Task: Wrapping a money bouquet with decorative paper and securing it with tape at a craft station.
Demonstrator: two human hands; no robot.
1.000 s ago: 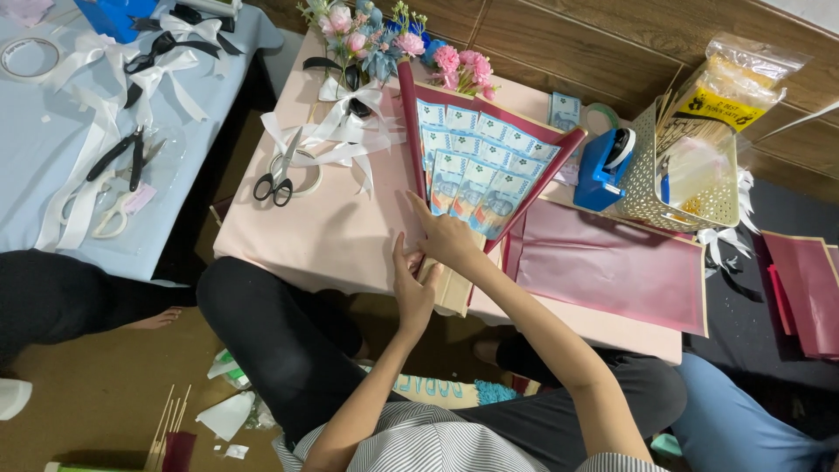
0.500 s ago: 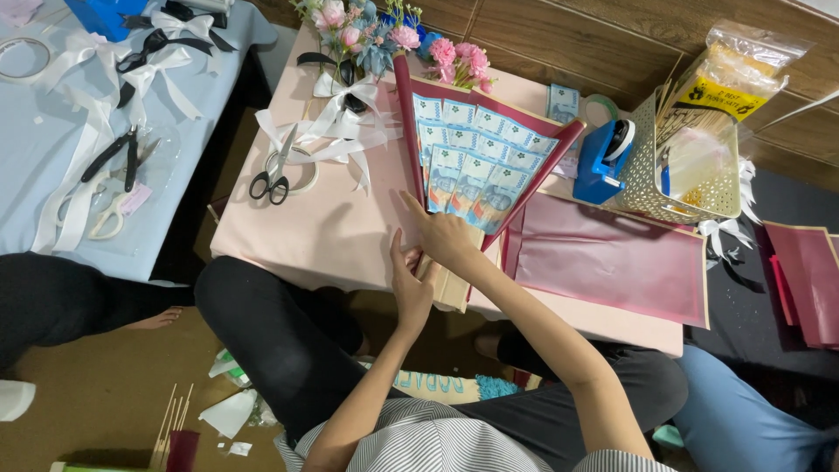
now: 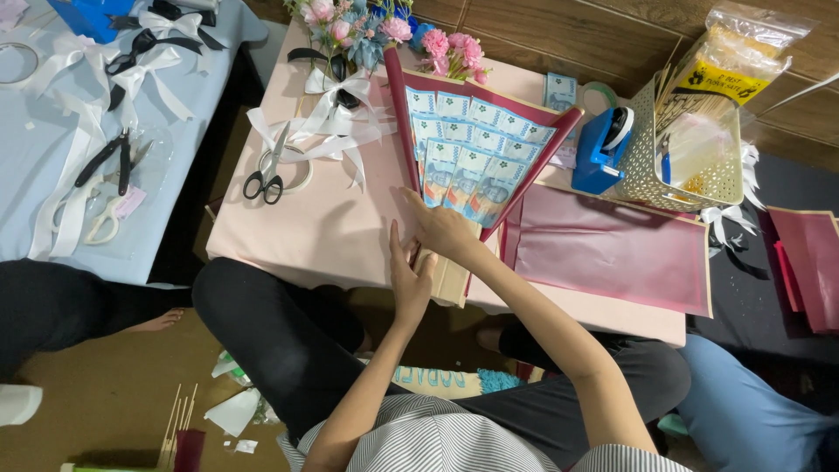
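Observation:
On the low pink table [image 3: 315,227] lies a fan of blue-green banknotes [image 3: 468,149] wrapped in dark red paper [image 3: 398,114], tapering to a tan handle [image 3: 450,275] at the table's front edge. My right hand [image 3: 441,227] presses on the lower point of the fan where the notes meet. My left hand [image 3: 408,275] rests just beside it on the left, fingers against the red paper's lower edge and the handle. Both hands touch the bouquet's base.
Black-handled scissors [image 3: 266,175] and white ribbon [image 3: 328,122] lie left of the fan, pink flowers [image 3: 384,31] behind it. A blue tape dispenser [image 3: 603,149], a woven basket [image 3: 651,157] and flat red sheets [image 3: 607,249] sit to the right. Another person's dark-clothed leg [image 3: 52,306] is at left.
Both hands stay at the base of the fan; the left hand has shifted slightly against the paper. The view has drifted a little.

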